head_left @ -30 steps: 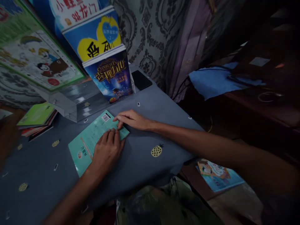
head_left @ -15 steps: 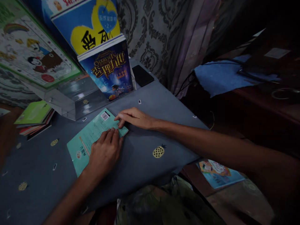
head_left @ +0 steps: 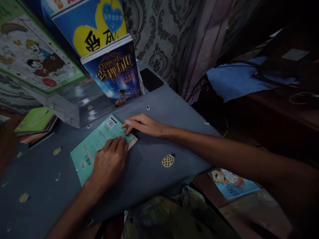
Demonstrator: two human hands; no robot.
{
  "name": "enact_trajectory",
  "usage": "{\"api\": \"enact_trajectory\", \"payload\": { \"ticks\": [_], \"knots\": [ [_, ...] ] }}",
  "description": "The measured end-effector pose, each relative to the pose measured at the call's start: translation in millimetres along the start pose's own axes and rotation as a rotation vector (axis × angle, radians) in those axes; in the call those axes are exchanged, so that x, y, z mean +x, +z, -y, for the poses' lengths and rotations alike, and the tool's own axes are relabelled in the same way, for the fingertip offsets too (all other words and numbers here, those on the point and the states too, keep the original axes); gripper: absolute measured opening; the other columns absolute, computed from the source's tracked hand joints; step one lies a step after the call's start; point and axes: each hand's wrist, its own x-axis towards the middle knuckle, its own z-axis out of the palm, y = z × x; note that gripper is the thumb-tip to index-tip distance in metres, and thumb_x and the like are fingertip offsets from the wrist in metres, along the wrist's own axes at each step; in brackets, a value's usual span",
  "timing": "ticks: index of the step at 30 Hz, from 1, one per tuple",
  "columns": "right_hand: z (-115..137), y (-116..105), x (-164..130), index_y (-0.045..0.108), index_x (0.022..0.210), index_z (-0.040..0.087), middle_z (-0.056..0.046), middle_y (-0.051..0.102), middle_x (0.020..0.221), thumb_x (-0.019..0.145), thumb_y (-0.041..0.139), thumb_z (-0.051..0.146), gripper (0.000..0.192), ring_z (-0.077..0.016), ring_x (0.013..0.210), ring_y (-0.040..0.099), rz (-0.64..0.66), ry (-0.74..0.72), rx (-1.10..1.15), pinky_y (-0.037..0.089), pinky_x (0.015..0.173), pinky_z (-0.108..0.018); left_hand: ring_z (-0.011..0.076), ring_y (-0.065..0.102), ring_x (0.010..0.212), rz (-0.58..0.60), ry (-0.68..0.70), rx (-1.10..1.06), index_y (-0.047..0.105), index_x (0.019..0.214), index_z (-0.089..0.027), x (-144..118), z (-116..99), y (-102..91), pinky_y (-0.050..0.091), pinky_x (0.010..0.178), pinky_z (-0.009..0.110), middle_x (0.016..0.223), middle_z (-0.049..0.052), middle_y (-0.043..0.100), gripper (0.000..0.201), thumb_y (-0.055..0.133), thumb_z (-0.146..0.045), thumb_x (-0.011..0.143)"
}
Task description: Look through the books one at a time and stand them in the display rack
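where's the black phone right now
In the head view, the black phone lies flat on the blue tablecloth at the table's far edge, just right of the upright dark-blue book, near the curtain.
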Motion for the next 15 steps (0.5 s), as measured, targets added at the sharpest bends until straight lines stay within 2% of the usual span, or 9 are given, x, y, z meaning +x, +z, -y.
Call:
{"api": "enact_trajectory", "payload": {
  "ticks": [5, 11, 15],
  "knots": [
    [2, 0, 0, 0.076, 0.094, 0.014, -0.008, 0.08, 0.092, 0.102, 0.044, 0.051, 0.05, -0.0202, 0.093, 0.072, 0.001, 0.011, -0.009, 0.053, 0.087, -0.033, 0.0271, 0.07, 0.099, 0.01, -0.01, -0.045, 0.068, 0.113, -0.013, 0, 1, -0.9, 0.06, 0.072, 0.037, 0.109, 0.013, 0.076, 0.03, 0.042, -0.023, 0.102],
    [5, -1, -1, 0.075, 0.1, 0.012, -0.007, 0.079, 0.089, 0.104, 0.043, 0.044, 0.045, -0.0181, 0.088, 0.072, 0.018, 0.021, -0.028, 0.053, 0.082, -0.03, 0.0269, 0.07, 0.098, 0.015, 0.004, 0.016, 0.069, 0.111, -0.012, 0, 0, -0.5, 0.06, 0.07, 0.037, 0.109, 0.013, 0.076, 0.033, 0.04, -0.024, 0.103],
    [12, 0, -6, 0.074, 0.091, 0.014, -0.004, 0.076, 0.085, 0.102, 0.048, 0.034, 0.034, -0.0168, 0.081, 0.067, 0.099, -0.074, -0.274, 0.049, 0.077, -0.029, 0.0258, 0.07, 0.1, -0.014, 0.034, 0.065, 0.07, 0.109, -0.012, -2, -4, 2.0, 0.058, 0.068, 0.033, 0.11, 0.014, 0.076, 0.031, 0.043, -0.027, 0.103]
  ]
}}
